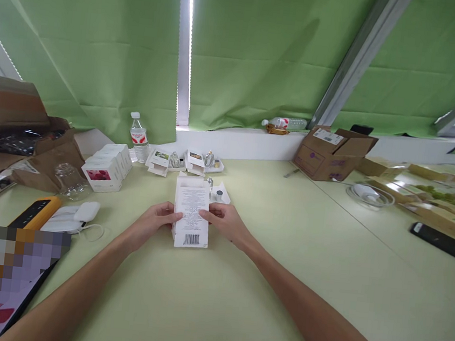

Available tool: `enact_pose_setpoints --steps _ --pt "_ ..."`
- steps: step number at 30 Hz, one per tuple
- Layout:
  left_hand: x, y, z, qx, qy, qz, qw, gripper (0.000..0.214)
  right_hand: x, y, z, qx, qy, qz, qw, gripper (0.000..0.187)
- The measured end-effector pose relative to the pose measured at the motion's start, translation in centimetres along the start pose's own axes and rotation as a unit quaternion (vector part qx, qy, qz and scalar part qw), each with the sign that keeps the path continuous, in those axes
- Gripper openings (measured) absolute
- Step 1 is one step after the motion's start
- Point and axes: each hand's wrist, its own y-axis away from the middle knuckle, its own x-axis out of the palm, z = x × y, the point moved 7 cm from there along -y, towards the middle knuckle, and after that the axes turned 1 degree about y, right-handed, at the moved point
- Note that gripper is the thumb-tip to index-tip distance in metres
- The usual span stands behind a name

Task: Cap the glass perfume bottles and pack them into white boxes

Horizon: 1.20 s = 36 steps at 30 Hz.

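Between my two hands is a white cardboard box [193, 210] with printed text and a barcode at its near end. My left hand [160, 219] grips its left side, thumb on the printed face. On the opposite side my right hand [224, 220] holds the box with its thumb also on top. Fingers under the box are hidden. Just behind it lies a white tray [225, 192] with a small grey-capped item [219, 195]. Two opened white boxes with pictures, one green [159, 161] and one orange [195, 161], sit farther back beside foil-like pieces.
A row of white boxes [105, 171], a clear jar [71, 181] and a water bottle [138, 138] stand at the left. Nearer are an orange device [38, 211] and white chargers [70, 216]. A brown carton [326, 155] and coiled white cable [369, 195] are at the right.
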Motion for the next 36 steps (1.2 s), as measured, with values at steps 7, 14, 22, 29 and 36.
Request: enact_pose_setpoints --steps 7,14,22,29,36 --pt "0.2 0.0 0.1 -0.007 0.000 0.006 1.000 0.030 0.1 0.1 0.1 -0.010 0.004 0.001 1.000 0.032" --pt "0.1 -0.2 0.4 -0.009 0.000 -0.004 1.000 0.031 0.0 0.0 0.0 -0.004 -0.005 0.004 1.000 0.031" --pt "0.2 -0.2 0.6 -0.012 0.027 -0.011 1.000 0.031 0.1 0.2 0.4 -0.007 0.007 0.000 1.000 0.033" --pt "0.4 -0.4 1.2 -0.023 0.074 -0.008 0.997 0.034 0.0 0.0 0.0 0.011 -0.034 0.014 0.999 0.033" --pt "1.0 -0.2 1.0 -0.039 0.126 0.014 0.991 0.042 0.7 0.3 -0.4 0.049 -0.084 0.064 0.993 0.048"
